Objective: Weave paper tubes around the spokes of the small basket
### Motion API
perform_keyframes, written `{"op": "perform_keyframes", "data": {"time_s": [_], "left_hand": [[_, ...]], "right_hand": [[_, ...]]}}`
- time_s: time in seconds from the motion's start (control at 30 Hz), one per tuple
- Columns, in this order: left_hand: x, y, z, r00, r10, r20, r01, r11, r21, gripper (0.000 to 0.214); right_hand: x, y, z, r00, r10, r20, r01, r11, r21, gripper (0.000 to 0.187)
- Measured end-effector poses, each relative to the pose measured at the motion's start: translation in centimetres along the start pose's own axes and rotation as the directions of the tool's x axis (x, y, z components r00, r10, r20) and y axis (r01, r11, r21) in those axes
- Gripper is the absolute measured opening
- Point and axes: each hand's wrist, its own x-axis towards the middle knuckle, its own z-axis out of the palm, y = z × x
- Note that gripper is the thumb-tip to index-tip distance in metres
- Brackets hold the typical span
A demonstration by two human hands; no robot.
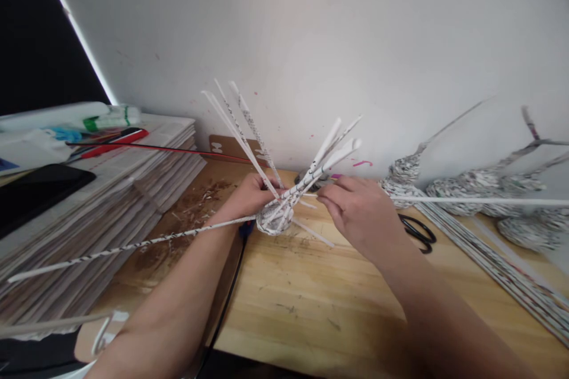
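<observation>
A small woven base of rolled newspaper tubes (pixel 275 218) rests on the wooden table (pixel 311 302), with several white tube spokes fanning upward and outward. My left hand (pixel 249 195) grips the base and spokes from the left. My right hand (pixel 360 210) pinches a spoke on the right side, fingers curled toward the weave. One long tube (pixel 124 247) sticks out far to the left, another long tube (pixel 480 201) runs off to the right.
A thick stack of newspapers (pixel 102 201) fills the left, with a red pen, bottles and a dark tablet on top. Black scissors (pixel 418 232) lie right of my right hand. Finished woven pieces (pixel 462 189) and a bundle of paper tubes (pixel 498 260) lie at right. A black cable (pixel 229 302) crosses the table edge.
</observation>
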Motion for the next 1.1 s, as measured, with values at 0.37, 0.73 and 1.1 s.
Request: {"op": "perform_keyframes", "data": {"time_s": [0.37,0.73,1.1], "left_hand": [[0.0,-0.1,0.1,0.994,0.091,0.066,-0.096,0.992,0.086,0.026],[-0.2,0.2,0.5,0.996,0.039,0.077,-0.046,0.994,0.095,0.027],[-0.3,0.4,0.6,0.993,0.098,0.062,-0.108,0.977,0.185,0.024]], "right_hand": [[0.2,-0.1,0.6,0.994,0.057,0.091,-0.073,0.979,0.189,0.017],[0.6,-0.7,0.7,0.964,0.127,0.232,-0.182,0.955,0.234,0.015],[0.6,-1.0,1.0,0.955,0.152,0.254,-0.227,0.925,0.304,0.015]]}}
